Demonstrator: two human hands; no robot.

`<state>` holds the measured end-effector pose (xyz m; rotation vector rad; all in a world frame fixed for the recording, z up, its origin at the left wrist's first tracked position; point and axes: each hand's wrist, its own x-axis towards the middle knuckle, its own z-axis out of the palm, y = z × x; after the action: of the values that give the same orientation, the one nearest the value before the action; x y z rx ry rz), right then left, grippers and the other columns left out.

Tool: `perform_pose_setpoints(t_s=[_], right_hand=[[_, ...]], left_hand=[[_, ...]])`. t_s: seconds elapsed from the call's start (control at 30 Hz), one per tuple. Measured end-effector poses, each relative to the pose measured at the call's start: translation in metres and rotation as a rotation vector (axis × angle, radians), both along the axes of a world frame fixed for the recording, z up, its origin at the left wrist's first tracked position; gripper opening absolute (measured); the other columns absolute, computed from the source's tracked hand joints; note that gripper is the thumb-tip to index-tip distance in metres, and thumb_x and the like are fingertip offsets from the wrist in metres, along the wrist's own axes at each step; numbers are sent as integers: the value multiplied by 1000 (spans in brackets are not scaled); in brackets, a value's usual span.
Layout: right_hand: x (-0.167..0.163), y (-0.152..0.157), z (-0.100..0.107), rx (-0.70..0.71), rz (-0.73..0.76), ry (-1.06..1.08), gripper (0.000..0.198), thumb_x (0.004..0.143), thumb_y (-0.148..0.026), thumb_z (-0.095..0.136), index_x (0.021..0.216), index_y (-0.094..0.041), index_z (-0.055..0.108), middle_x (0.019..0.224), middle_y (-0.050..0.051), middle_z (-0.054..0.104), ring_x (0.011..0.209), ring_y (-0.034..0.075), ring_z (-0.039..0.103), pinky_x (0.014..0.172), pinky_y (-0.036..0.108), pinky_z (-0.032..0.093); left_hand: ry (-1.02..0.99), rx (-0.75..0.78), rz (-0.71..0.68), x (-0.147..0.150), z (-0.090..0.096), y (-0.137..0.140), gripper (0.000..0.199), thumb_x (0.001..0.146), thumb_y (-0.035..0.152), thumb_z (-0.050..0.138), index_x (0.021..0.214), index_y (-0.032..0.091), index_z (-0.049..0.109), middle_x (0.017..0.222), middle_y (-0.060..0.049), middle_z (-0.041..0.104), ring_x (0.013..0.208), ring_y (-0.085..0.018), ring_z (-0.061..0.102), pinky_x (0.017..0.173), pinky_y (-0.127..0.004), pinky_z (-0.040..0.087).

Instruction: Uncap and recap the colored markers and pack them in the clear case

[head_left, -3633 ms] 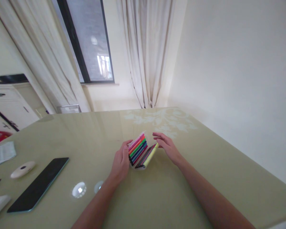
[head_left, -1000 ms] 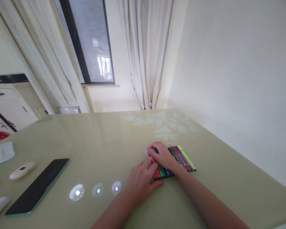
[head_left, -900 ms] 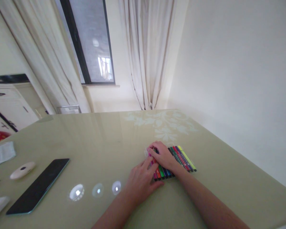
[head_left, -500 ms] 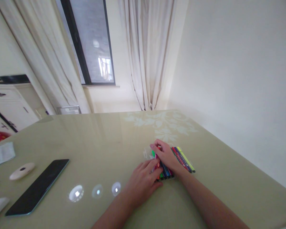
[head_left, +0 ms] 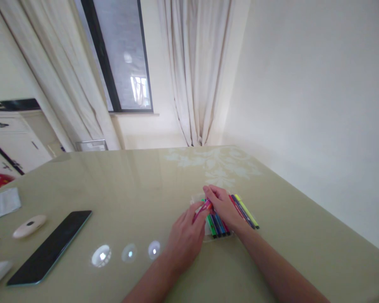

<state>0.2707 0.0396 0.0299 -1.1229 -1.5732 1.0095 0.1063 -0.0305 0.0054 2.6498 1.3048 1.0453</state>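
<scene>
Fingers of the left hand [head_left: 185, 236] grasp a pink pen [head_left: 204, 206] pointing toward one o'clock; the right hand [head_left: 222, 204] curls at its far end, whether gripping I cannot tell. At four o'clock, pens [head_left: 221, 227] lie in a clear case [head_left: 209, 239]; at eight, a tablet [head_left: 50, 247].

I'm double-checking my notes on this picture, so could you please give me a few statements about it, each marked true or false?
1. The left hand holds a pink pen. True.
2. The yellow pen lies beside a dark pen. True.
3. The yellow pen is at the left end of the row. False: it is at the right end.
4. The flat black device lies on the table. True.
5. The right hand rests on the device. False: the right hand is at the pens.
</scene>
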Motion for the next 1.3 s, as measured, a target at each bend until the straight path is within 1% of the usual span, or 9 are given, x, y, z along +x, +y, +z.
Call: perform_pose_setpoints(t_s=[0.17, 0.3, 0.37, 0.57, 0.87, 1.0, 1.07, 1.23, 1.3], right_hand=[[-7, -5, 0, -41, 152, 61, 39, 93, -59, 61, 84, -21, 63, 69, -1, 65, 62, 16, 63, 61, 27, 50], [4, 5, -1, 65, -45, -5, 38, 99, -56, 51, 102, -22, 68, 98, 5, 73, 77, 18, 69, 72, 30, 53], [13, 11, -4, 145, -151, -162, 39, 101, -52, 46, 99, -22, 70, 98, 6, 74, 81, 19, 68, 75, 31, 51], [21, 18, -17, 238, -151, -535, 45, 107, -44, 38, 84, -21, 69, 88, 8, 74, 85, 22, 65, 82, 35, 45], [14, 16, -20, 353, 0, -750, 47, 109, -41, 36, 75, -22, 61, 82, 6, 66, 87, 22, 58, 87, 36, 42], [14, 17, -22, 362, 7, -770, 48, 110, -44, 36, 76, -21, 62, 84, 6, 66, 89, 22, 58, 87, 36, 41], [14, 17, -22, 364, 6, -776, 48, 110, -44, 36, 78, -21, 63, 85, 7, 66, 90, 22, 58, 87, 36, 40], [12, 18, -22, 363, 15, -784, 46, 110, -42, 36, 80, -21, 63, 85, 7, 67, 91, 22, 58, 87, 35, 40], [12, 18, -22, 361, 18, -771, 45, 109, -42, 36, 80, -21, 63, 84, 6, 66, 90, 22, 58, 87, 35, 40]], left_hand=[[107, -106, 147, -8, -7, 9, 56, 97, 3, 39, 147, 27, 38, 119, -7, 63, 102, -19, 68, 90, -33, 58], [212, -213, 318, -23, -1, 18, 72, 93, -2, 35, 158, 25, 20, 119, -8, 61, 95, -16, 69, 82, -27, 56], [247, -256, 425, -32, 3, 21, 75, 91, -4, 34, 159, 24, 17, 124, -10, 60, 94, -16, 69, 81, -25, 54], [418, -328, 681, -51, 11, 25, 60, 96, -1, 27, 154, 13, 34, 113, -15, 64, 96, -22, 70, 81, -31, 53], [446, -325, 773, -58, 13, 24, 37, 99, 20, 39, 129, 16, 61, 111, -14, 64, 100, -27, 66, 80, -37, 50], [423, -263, 748, -58, 13, 26, 37, 98, 18, 38, 125, 13, 63, 113, -15, 64, 106, -31, 61, 85, -42, 49], [356, -198, 665, -53, 13, 26, 37, 99, 18, 39, 127, 12, 62, 118, -16, 63, 110, -32, 59, 90, -46, 49], [182, -119, 81, -30, 14, 12, 37, 103, 42, 48, 132, 22, 58, 130, -10, 63, 120, -27, 56, 105, -46, 44], [175, -149, -45, -22, 13, 6, 45, 97, 55, 57, 129, 24, 59, 131, -9, 64, 120, -28, 57, 105, -47, 44]])
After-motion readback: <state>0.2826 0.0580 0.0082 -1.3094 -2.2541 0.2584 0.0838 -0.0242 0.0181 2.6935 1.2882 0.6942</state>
